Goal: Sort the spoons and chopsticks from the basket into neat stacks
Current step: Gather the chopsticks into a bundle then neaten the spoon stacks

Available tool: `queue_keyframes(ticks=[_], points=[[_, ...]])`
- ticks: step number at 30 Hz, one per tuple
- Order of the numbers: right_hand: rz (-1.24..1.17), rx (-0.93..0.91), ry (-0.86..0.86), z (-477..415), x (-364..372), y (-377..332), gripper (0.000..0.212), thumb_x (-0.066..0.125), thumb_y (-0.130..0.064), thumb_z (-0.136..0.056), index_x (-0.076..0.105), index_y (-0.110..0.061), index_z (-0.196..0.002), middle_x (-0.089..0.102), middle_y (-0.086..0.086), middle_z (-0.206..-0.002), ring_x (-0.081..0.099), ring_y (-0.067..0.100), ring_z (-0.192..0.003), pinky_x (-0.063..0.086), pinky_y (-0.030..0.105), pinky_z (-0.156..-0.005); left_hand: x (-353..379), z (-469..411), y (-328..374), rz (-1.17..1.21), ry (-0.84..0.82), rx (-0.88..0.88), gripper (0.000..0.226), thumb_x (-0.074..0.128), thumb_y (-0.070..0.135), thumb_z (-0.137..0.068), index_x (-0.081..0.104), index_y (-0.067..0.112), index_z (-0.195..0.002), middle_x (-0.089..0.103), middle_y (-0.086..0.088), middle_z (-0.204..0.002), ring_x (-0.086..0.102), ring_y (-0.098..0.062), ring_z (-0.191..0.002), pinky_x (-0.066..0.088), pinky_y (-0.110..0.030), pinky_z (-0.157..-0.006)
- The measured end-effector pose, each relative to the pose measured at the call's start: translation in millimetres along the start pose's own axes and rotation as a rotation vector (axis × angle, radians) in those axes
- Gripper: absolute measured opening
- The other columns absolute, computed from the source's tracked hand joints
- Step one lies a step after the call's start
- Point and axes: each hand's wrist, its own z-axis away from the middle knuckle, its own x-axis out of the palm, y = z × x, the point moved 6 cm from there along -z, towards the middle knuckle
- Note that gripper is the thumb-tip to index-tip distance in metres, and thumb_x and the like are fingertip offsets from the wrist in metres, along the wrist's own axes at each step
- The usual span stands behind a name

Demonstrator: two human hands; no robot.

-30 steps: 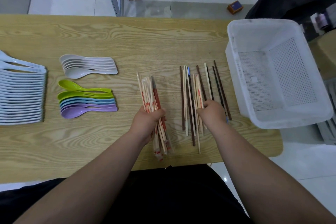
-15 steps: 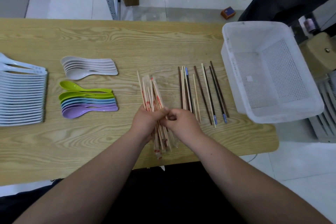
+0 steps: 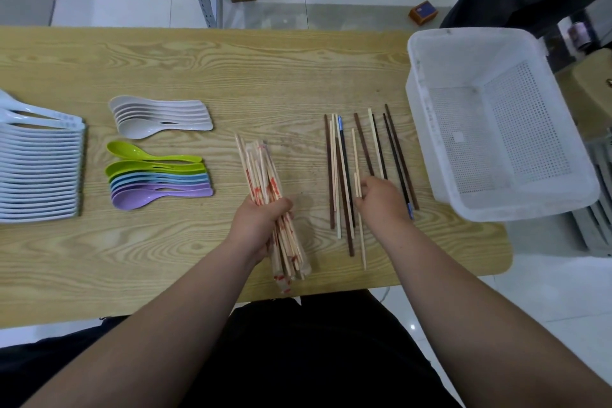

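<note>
Left hand (image 3: 261,222) grips wrapped chopstick bundle (image 3: 261,169); right hand (image 3: 381,200) pinches a pale loose chopstick (image 3: 362,242).

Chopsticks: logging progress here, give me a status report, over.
Left hand grips wrapped chopstick bundle. Right hand curled over loose chopsticks, grip unclear. Basket empty. Nothing in the way.

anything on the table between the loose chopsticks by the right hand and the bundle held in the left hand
Nothing visible does. The right hand touches the loose chopsticks, and only bare table lies between them and the wrapped bundle gripped by the left hand.
</note>
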Motion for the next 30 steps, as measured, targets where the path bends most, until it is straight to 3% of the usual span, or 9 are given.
queue_keyframes(ticks=[4, 11, 14, 17, 20, 22, 26, 30], points=[[0.046, 0.072, -0.015, -5, 4, -1, 0.016, 0.056, -0.010, -0.093, 0.060, -0.015, -0.108, 0.062, 0.004, -0.106, 0.059, 0.022, -0.087, 0.044, 0.030, -0.068, 4, 0, 0, -0.011, -0.010, -0.004, 0.019, 0.074, 0.004, -0.083, 0.060, 0.007, -0.096, 0.065, -0.012, -0.071, 0.067, -0.026, -0.069, 0.056, -0.035, -0.062], [0.094, 0.111, -0.157, -9, 4, 1, 0.022, 0.059, -0.030, -0.094, 0.064, -0.009, -0.100, 0.066, 0.007, -0.094, 0.058, 0.021, -0.074, 0.032, 0.026, -0.048, 14, -3, -2, -0.020, -0.010, -0.013, 0.021, 0.077, 0.007, -0.080, 0.060, 0.010, -0.093, 0.066, -0.010, -0.071, 0.068, -0.029, -0.072, 0.055, -0.036, -0.065], [0.060, 0.085, -0.135, -5, -2, 2, 0.020, 0.058, -0.032, -0.095, 0.060, -0.012, -0.095, 0.064, 0.004, -0.089, 0.056, 0.018, -0.071, 0.033, 0.027, -0.049, 19, -3, -1, -0.018, -0.013, -0.021, 0.021, 0.078, 0.009, -0.081, 0.061, 0.011, -0.095, 0.067, -0.010, -0.076, 0.070, -0.027, -0.072, 0.055, -0.035, -0.065], [-0.096, 0.079, -0.007, -6, -29, 8, 0.013, 0.060, -0.029, -0.095, 0.057, -0.016, -0.095, 0.062, -0.002, -0.083, 0.058, 0.014, -0.069, 0.040, 0.027, -0.053, 21, -6, 0, -0.017, 0.002, -0.026, 0.023, 0.078, 0.010, -0.081, 0.062, 0.012, -0.097, 0.068, -0.010, -0.079, 0.070, -0.027, -0.076, 0.057, -0.037, -0.068], [-0.186, 0.040, 0.130, -19, -55, 13, 0.006, 0.061, -0.024, -0.095, 0.061, -0.019, -0.097, 0.065, -0.001, -0.085, 0.062, 0.019, -0.074, 0.049, 0.031, -0.061, 24, -9, -1, -0.024, 0.018, -0.027, 0.023, 0.078, 0.010, -0.080, 0.062, 0.011, -0.096, 0.067, -0.012, -0.081, 0.070, -0.029, -0.077, 0.058, -0.039, -0.071], [-0.190, 0.031, 0.135, -27, -58, 16, 0.007, 0.062, -0.022, -0.094, 0.064, -0.017, -0.097, 0.067, 0.002, -0.088, 0.063, 0.022, -0.079, 0.053, 0.035, -0.068, 27, -10, -2, -0.026, 0.013, -0.028, 0.020, 0.076, 0.008, -0.082, 0.061, 0.011, -0.094, 0.065, -0.013, -0.081, 0.068, -0.028, -0.076, 0.056, -0.038, -0.070], [-0.115, 0.076, 0.101, -35, -46, 24, 0.010, 0.062, -0.022, -0.094, 0.065, -0.016, -0.100, 0.068, 0.004, -0.090, 0.061, 0.022, -0.077, 0.041, 0.026, -0.057, 31, -10, -2, -0.046, 0.000, -0.024, 0.019, 0.075, 0.007, -0.082, 0.060, 0.010, -0.094, 0.064, -0.014, -0.081, 0.066, -0.029, -0.076, 0.056, -0.039, -0.070], [-0.069, 0.105, 0.053, -38, -41, 30, 0.010, 0.061, -0.026, -0.096, 0.062, -0.017, -0.100, 0.064, 0.002, -0.089, 0.059, 0.021, -0.075, 0.040, 0.027, -0.057, 32, -12, 0, -0.045, -0.004, -0.027, 0.020, 0.076, 0.009, -0.082, 0.060, 0.012, -0.094, 0.064, -0.012, -0.079, 0.067, -0.029, -0.077, 0.057, -0.040, -0.071]])
